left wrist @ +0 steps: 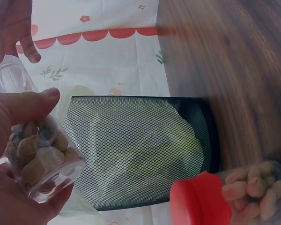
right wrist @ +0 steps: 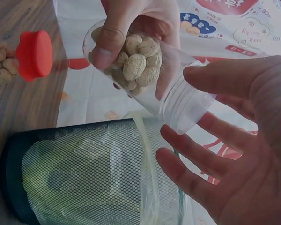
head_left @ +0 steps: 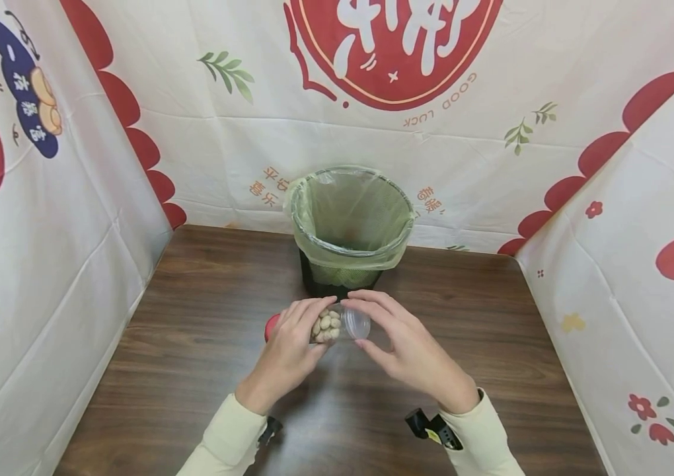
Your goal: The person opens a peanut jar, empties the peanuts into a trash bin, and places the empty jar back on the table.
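Observation:
A clear plastic jar with several pale peanuts in their shells lies tilted above the table, its ridged mouth to the right. My left hand grips its body, thumb on one side and fingers round the other. My right hand has its thumb and fingers about the mouth end; the thumb tip touches the neck, while other fingers reach past the rim. A second jar of peanuts with a red lid stands on the table, mostly hidden behind my left hand in the head view.
A black mesh bin stands just beyond my hands at the back of the dark wooden table. A pale green bag lines it and folds over its rim. Printed white cloth hangs at the back and both sides.

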`<state>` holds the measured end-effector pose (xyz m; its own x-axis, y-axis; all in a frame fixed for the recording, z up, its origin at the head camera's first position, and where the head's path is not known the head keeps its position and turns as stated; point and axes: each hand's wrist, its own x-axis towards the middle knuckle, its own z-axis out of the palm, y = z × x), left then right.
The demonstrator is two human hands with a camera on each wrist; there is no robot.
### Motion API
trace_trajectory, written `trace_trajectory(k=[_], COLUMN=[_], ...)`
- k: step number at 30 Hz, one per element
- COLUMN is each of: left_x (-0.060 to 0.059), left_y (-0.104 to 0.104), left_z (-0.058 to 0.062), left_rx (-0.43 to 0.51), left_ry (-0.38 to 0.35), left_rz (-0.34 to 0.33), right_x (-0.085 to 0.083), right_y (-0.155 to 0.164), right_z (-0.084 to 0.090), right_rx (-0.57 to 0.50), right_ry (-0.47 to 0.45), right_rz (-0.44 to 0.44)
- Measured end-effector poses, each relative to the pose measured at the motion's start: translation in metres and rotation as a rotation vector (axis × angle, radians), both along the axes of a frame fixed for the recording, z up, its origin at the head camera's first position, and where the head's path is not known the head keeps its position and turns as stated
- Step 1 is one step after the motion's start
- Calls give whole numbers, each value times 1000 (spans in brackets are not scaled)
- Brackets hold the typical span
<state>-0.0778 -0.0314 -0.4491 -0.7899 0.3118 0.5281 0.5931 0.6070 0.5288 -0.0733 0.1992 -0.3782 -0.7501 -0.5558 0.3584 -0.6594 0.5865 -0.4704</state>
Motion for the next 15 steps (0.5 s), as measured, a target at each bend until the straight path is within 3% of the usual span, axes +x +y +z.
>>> trace_trajectory(k=[15], left_x=[-3], left_y=[1], left_z=[-1], left_rx=[-81], left_ry=[262], left_rz=[46], right_x=[-2], right_y=[1], right_z=[-1], right_rx=[-67], right_ry=[-179], right_rz=[-119])
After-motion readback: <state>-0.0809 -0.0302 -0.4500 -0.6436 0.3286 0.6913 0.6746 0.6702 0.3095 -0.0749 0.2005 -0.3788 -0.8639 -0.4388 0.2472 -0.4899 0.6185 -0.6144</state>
